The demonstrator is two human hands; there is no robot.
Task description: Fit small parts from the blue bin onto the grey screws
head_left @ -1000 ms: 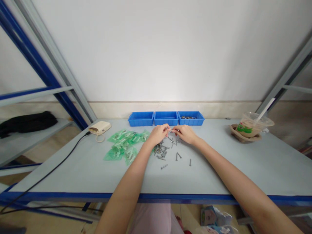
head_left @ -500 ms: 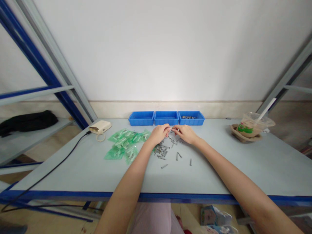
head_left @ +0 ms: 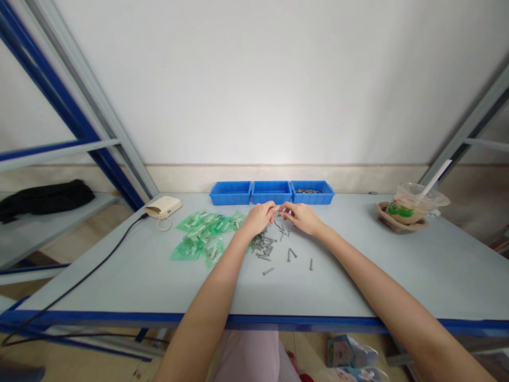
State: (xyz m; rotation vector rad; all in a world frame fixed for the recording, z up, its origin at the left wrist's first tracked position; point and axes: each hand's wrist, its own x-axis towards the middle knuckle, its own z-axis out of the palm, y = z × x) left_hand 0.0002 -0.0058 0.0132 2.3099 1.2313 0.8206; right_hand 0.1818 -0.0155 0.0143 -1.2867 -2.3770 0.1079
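Observation:
Over the far side of a pile of loose grey screws, my two hands meet with their fingertips almost touching. My left hand is closed, thumb and fingers pinched on a small thin pale piece whose kind is too small to tell. My right hand pinches at the same spot, its fingers curled inward around the other end. Several single screws lie nearer me on the table. Left of my left hand are green plastic packets with small parts inside.
Three blue bins stand in a row behind my hands; dark metal pieces lie in the right one. A cream-coloured device with a black cable sits at left. A drink cup in a cardboard holder stands at right.
The fingertips of both hands have shifted slightly around the small piece. The screws, packets and bins stay where they were.

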